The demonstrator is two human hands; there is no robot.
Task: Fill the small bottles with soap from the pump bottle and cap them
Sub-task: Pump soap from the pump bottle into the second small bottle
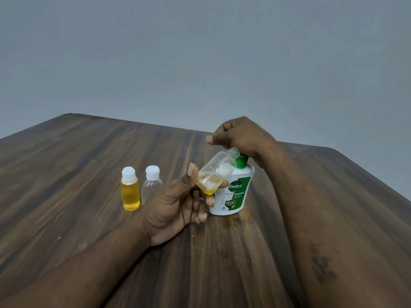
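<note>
Where the left hand [175, 203] closes its grip, thumb and curled fingers hold the low end of an uncapped small bottle [216, 172]. The bottle is tilted, its mouth up and right against the green pump head [242, 160], and a little yellow soap pools at its base. Right hand [240, 136] sits on top of the pump bottle [235, 194], grip curled tight over the pump head and hiding most of it. Pump bottle stands upright on the surface [89, 156], just right of the left hand. Left of that hand, two capped bottles stand side by side: full bottle [130, 192] of yellow soap, and clear bottle [152, 185] just beside it. Open surface lies to the left and on the near side; the far edge runs close behind the right hand. Both forearms reach in from the near side, right wrist bent down.
</note>
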